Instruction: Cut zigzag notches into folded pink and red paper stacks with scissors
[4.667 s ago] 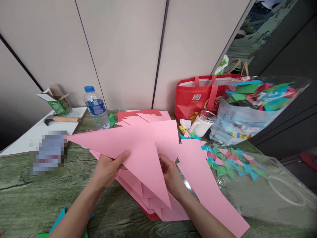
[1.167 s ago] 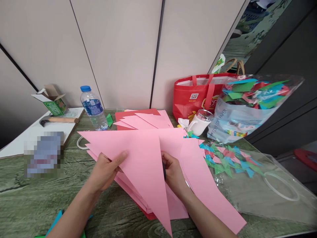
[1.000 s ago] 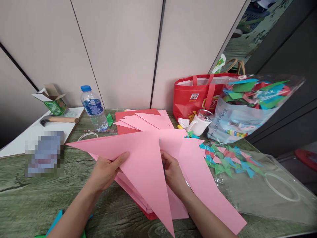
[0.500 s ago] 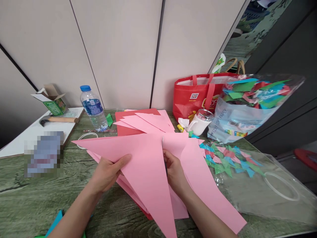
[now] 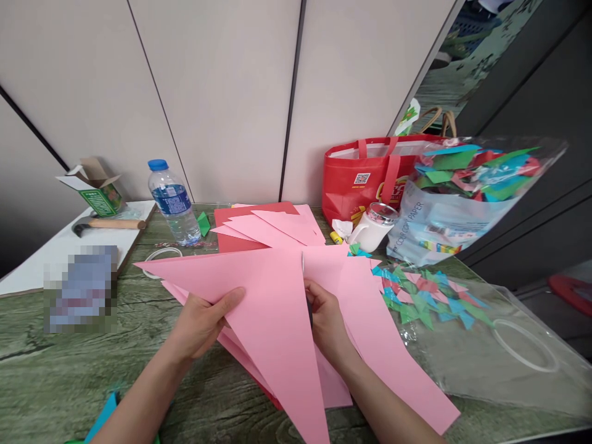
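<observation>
My left hand (image 5: pixel 208 320) pinches the left edge of a large pink paper sheet (image 5: pixel 268 296), thumb on top and fingers beneath. In my right hand (image 5: pixel 326 314) are scissors (image 5: pixel 303 264); their dark handle is mostly covered by my fingers, and a thin strip of blade shows at the cut in the paper. Right of the cut, a long pink strip (image 5: pixel 393 364) hangs past my right wrist toward the front. Below the held sheet lie more pink sheets and a red one, partly hidden.
Behind the paper stand a water bottle (image 5: pixel 174 203), a white mug (image 5: pixel 374 227) and a red bag (image 5: pixel 358 179). A clear bag of paper scraps (image 5: pixel 472 197) leans at right, near loose coloured scraps (image 5: pixel 425 296). A hammer (image 5: pixel 111 224) lies on a white board at left.
Almost nothing differs. The far edge of the pink paper right of the blades has shifted slightly; both hands keep their places.
</observation>
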### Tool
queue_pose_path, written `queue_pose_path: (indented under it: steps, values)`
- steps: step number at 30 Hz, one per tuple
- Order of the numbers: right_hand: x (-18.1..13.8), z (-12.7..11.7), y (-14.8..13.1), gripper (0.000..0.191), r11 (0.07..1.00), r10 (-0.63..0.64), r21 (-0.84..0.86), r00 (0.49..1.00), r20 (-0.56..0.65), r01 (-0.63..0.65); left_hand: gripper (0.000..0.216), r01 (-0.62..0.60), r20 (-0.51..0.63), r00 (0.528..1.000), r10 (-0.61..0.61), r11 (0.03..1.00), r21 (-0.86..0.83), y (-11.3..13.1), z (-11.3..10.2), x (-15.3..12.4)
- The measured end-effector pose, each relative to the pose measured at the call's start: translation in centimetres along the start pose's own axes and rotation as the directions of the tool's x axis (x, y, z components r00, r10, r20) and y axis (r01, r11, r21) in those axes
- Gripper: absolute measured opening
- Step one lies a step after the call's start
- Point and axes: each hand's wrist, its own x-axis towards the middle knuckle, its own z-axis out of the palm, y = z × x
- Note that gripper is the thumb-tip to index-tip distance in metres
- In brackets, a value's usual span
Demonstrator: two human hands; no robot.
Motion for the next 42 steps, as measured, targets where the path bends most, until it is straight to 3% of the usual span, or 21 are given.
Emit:
queue_pose_path:
  steps: [22, 30, 33, 36, 39, 41, 42]
  values:
    - [-0.1, -0.1, -0.2, 0.019, 0.999, -0.034, 0.000, 0.999, -0.017, 0.034, 0.027, 0.026, 0.054, 0.998, -0.025, 0.999, -0.025, -0.4, 0.0, 0.2]
    - [0.0, -0.1, -0.3, 0.016, 0.999, 0.010, -0.052, 1.000, -0.025, -0.012, 0.026, 0.019, 0.050, 0.999, -0.018, 1.000, -0.017, -0.5, -0.3, 0.3]
    - [-0.1, 0.0, -0.2, 0.012, 0.996, -0.042, -0.082, 0.997, -0.070, 0.036, 0.034, -0.013, 0.017, 1.000, 0.014, 0.998, -0.059, -0.3, -0.4, 0.6]
    - [-0.1, -0.1, -0.3, 0.015, 0.965, -0.252, -0.148, 0.929, -0.272, 0.219, 0.035, -0.074, -0.096, 0.993, 0.062, 0.989, -0.125, -0.3, -0.6, 1.3]
    - [0.7, -1.3, -0.7, 0.022, 0.852, -0.519, -0.333, 0.738, -0.431, 0.404, 0.026, -0.120, -0.258, 0.963, 0.073, 0.978, -0.171, -0.5, -1.0, 2.1]
    - [1.5, -2.8, -1.0, 0.027, 0.780, -0.612, -0.475, 0.654, -0.445, 0.407, 0.023, -0.107, -0.292, 0.955, 0.048, 0.975, -0.192, -0.7, -1.5, 2.5]
    - [1.9, -3.8, -1.1, 0.029, 0.771, -0.609, -0.523, 0.658, -0.442, 0.363, 0.023, -0.092, -0.293, 0.956, 0.028, 0.974, -0.206, -0.8, -1.7, 2.7]
